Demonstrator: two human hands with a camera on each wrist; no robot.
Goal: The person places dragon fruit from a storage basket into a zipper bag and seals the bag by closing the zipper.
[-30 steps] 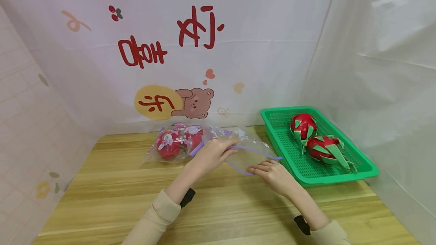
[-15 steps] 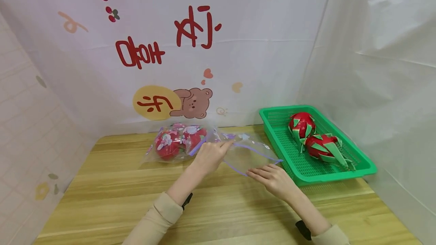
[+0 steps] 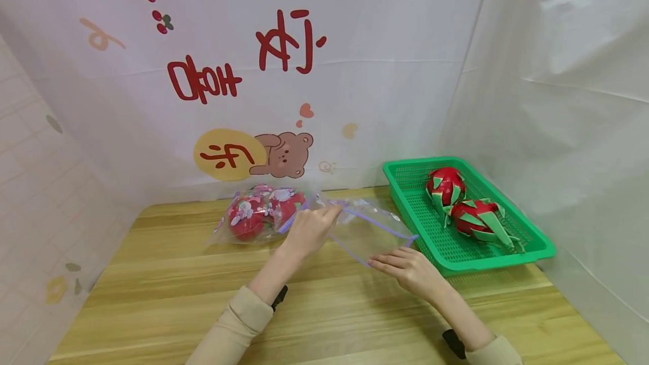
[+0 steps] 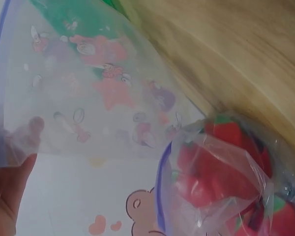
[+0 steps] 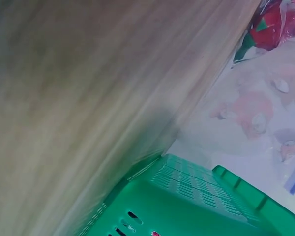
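A clear zip bag (image 3: pixel 366 234) with a purple zip edge and printed figures stretches between both hands above the table, its mouth spread towards me. My left hand (image 3: pixel 308 234) pinches the mouth's left corner; in the left wrist view a finger of the left hand (image 4: pixel 12 182) shows through the film. At the near right side of the mouth, my right hand (image 3: pixel 409 270) grips the zip edge. Only two fingertips appear at the right border of the right wrist view. No fruit shows inside this bag (image 4: pixel 108 98).
Left of the hands, a filled zip bag (image 3: pixel 269 213) with red fruit lies on the wooden table (image 3: pixel 203 297). A green basket (image 3: pixel 499 264) at the right holds two dragon fruits, one rounder (image 3: pixel 446 186), one leafier (image 3: pixel 476 219). A printed curtain (image 3: pixel 380 89) hangs behind.
The bag's mouth has been pulled wider, its near edge now a longer straight line. My left hand has shifted slightly left. The whole scene drifts a little left with the head camera.
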